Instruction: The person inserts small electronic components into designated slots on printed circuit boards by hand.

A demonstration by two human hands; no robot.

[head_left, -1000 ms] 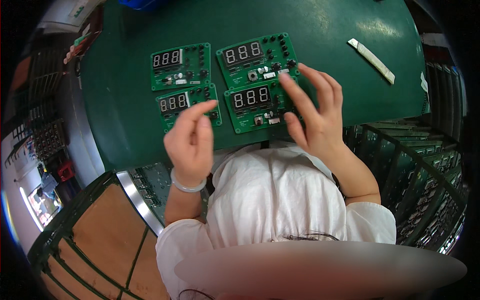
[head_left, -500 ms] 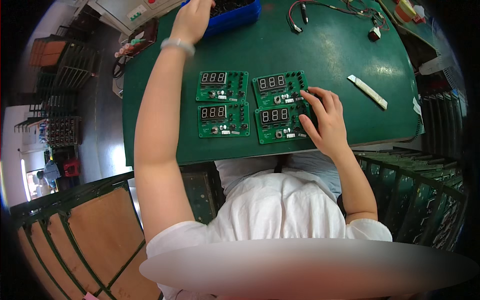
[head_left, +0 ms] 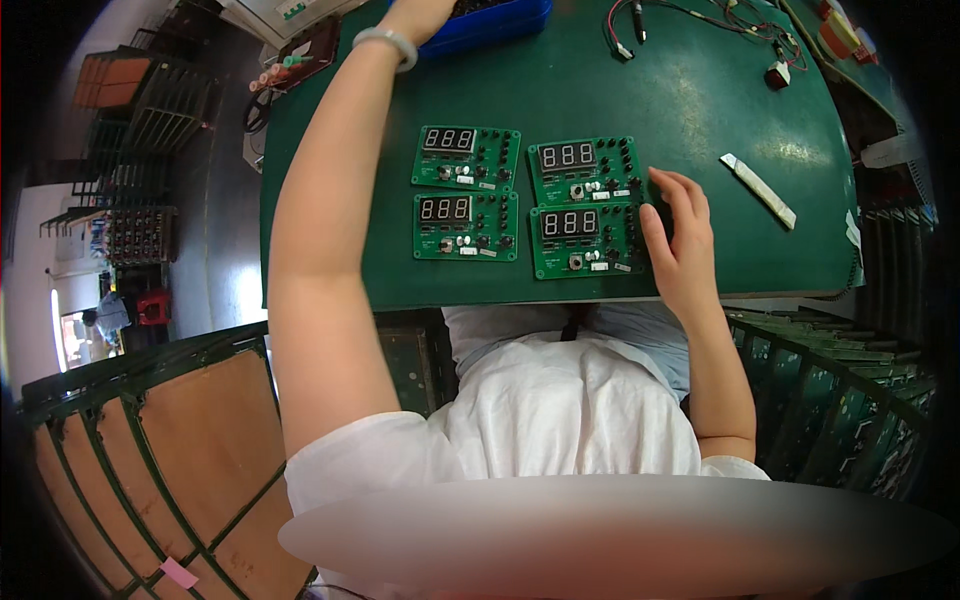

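Note:
Two green circuit boards, an upper left one [head_left: 466, 158] and a lower left one [head_left: 466, 226], lie flat before me. Beside them sit an upper right board [head_left: 584, 171] and a lower right board [head_left: 587, 241], edges nearly touching. Each carries a black three-digit display, black buttons and small white connectors. My right hand [head_left: 682, 240] rests at the right edge of the right-hand boards, thumb and fingers apart, holding nothing visible. Far forward, my left hand [head_left: 420, 18] reaches to a blue bin [head_left: 490, 32] of small dark parts; its fingers run past the top edge, out of sight.
A white-wrapped strip [head_left: 758, 191] lies on the green tabletop [head_left: 450, 92] to the right. At the far right are a black pen [head_left: 639, 20] and red-black wires with a square switch [head_left: 778, 75]. Racks [head_left: 830, 400] stand beside the table.
The view has shifted, so the table sits a little further right and higher. My right hand has drawn slightly off the right-hand boards. My left hand stays at the blue bin.

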